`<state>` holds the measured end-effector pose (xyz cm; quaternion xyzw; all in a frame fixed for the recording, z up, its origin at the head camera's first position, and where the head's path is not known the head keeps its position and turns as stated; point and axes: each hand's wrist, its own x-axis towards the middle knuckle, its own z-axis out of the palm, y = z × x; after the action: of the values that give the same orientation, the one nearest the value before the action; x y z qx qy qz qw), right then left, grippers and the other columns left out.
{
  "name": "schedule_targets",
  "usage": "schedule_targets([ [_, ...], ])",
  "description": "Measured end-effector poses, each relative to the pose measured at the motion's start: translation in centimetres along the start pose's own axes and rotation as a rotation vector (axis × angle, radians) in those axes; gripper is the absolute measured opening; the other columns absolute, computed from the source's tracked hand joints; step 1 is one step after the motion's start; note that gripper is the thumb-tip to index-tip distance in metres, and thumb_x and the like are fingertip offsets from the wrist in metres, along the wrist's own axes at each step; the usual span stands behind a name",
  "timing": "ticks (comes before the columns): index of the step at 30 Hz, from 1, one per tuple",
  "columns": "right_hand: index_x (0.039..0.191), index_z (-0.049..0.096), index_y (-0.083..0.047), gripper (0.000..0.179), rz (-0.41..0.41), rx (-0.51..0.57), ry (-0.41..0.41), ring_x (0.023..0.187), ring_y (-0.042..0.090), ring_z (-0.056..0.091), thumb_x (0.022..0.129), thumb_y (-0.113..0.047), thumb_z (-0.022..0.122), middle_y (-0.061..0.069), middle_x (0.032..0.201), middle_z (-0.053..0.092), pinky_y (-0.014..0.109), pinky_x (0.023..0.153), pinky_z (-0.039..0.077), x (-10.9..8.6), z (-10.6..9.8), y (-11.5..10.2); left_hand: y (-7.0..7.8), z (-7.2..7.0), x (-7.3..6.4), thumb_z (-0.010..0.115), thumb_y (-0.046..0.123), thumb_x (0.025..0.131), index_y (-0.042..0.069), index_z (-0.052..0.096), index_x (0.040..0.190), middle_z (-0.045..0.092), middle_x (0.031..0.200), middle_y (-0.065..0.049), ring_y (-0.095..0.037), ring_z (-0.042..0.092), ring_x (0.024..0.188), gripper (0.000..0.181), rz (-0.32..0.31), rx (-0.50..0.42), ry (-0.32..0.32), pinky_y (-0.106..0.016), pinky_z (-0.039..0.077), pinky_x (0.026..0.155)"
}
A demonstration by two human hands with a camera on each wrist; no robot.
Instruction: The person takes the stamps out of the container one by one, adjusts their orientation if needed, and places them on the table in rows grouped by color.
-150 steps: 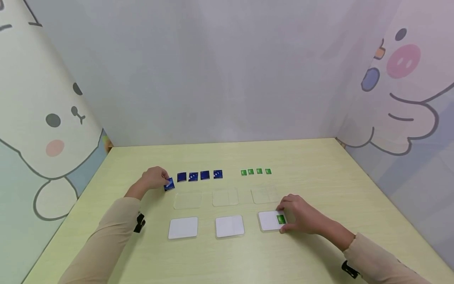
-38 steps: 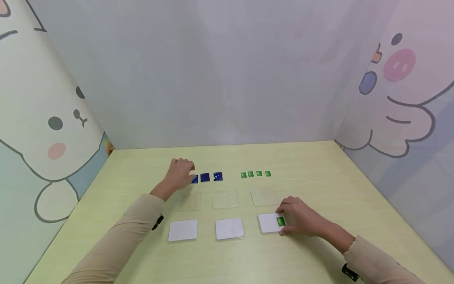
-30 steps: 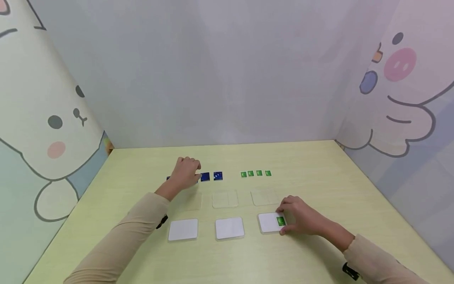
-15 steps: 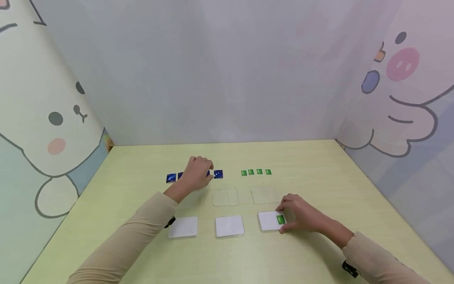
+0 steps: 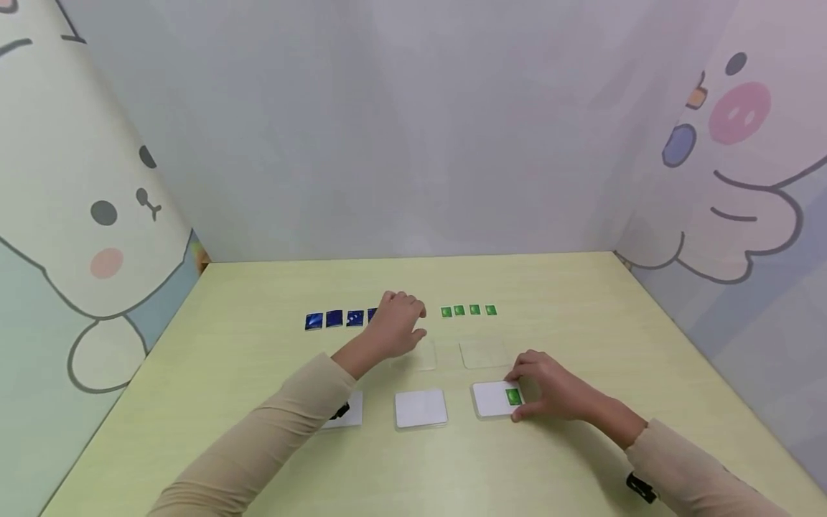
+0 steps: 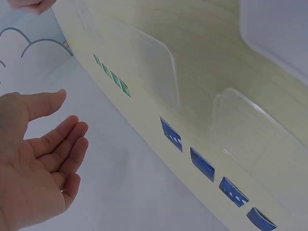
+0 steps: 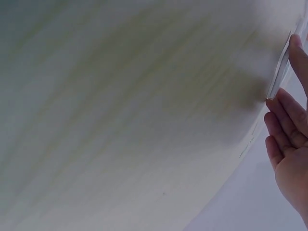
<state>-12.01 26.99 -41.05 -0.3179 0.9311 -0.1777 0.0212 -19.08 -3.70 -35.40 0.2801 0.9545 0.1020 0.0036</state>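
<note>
My left hand hovers over the back row of small dark blue squares, hiding those at its right end. Thumb and fingers are apart and loosely bent, with nothing between them in the left wrist view. My right hand grips the right end of a white rectangular case, thumb at the near corner and fingers at the far one. On that case's right end lies a small green square. The right wrist view catches only the case's thin edge between thumb and fingertips.
Several small green squares form a row at the back right. Clear flat lids lie between the rows and the cases. Another white case sits in the middle; a third is partly behind my left sleeve. Printed cloth walls border the table.
My left hand has travelled rightward along the blue row, having touched its leftmost square earlier; that square now lies in line with the others. The right hand keeps its grip on the case.
</note>
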Motion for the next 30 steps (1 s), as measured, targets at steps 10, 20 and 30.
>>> schedule_targets([
  [10, 0.101, 0.073, -0.013, 0.051, -0.014, 0.019, 0.006, 0.092, 0.008, 0.054, 0.068, -0.050, 0.085, -0.008, 0.098, 0.065, 0.032, 0.084, 0.050, 0.2, 0.1, 0.1, 3.2, 1.0, 0.7, 0.066, 0.030, 0.093, 0.012, 0.068, 0.115, 0.069, 0.116, -0.002, -0.021, 0.059, 0.112, 0.029, 0.043, 0.059, -0.048, -0.042, 0.038, 0.106],
  [20, 0.101, 0.073, -0.013, 0.052, -0.024, 0.011, 0.026, 0.091, 0.007, 0.053, 0.068, -0.052, 0.084, -0.008, 0.097, 0.064, 0.030, 0.083, 0.050, -0.3, 0.0, 0.1, 6.9, 2.5, 1.0, 0.066, 0.035, 0.092, 0.016, 0.069, 0.113, 0.069, 0.111, 0.004, -0.015, 0.059, 0.110, 0.029, 0.105, 0.098, -0.075, -0.034, 0.038, 0.100],
  [30, 0.101, 0.073, -0.011, 0.050, -0.062, 0.020, 0.049, 0.090, 0.007, 0.053, 0.069, -0.048, 0.084, -0.007, 0.095, 0.063, 0.029, 0.081, 0.049, -0.7, 0.0, 0.1, 10.2, 3.9, 1.3, 0.064, 0.043, 0.092, 0.019, 0.069, 0.104, 0.067, 0.100, 0.007, -0.011, 0.055, 0.094, 0.027, 0.137, 0.174, -0.131, -0.029, 0.037, 0.092],
])
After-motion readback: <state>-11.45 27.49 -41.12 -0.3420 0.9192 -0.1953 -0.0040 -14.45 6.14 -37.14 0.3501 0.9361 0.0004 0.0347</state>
